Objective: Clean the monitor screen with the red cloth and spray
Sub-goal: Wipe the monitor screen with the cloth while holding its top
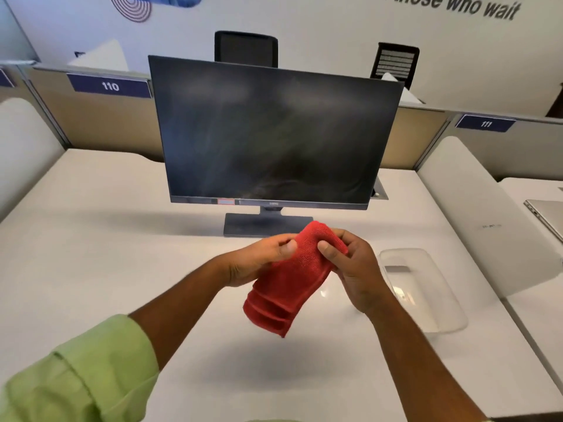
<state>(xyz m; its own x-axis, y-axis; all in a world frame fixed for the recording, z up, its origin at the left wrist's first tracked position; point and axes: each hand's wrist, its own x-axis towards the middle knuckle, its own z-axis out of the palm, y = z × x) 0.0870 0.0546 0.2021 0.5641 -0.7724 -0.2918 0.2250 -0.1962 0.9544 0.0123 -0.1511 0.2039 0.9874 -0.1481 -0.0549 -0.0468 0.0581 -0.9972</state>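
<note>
Two hands hold the folded red cloth [289,275] above the white desk [91,239], before the streaked monitor [274,132]. Left hand [262,258] and right hand [355,269] each have a grip grasping its upper end. Beside them lies a clear plastic tray [426,287].

One dark, flat-screen monitor [275,138] on a rectangular stand rests on one white desk [91,239]. Two bare hands, the left hand [259,258] and the right hand [355,269], share one folded red cloth [289,281]. One clear plastic tray [426,287] lies on the desk. One silver laptop [547,216] shows at the right edge. Two black mesh-backed office chairs [246,48] stand behind the partition. Two dark blue number signs are mounted on the partition, one reading 110 [109,85] and one reading 111 [485,123]. One light green sleeve [79,373] covers the left arm.
</note>
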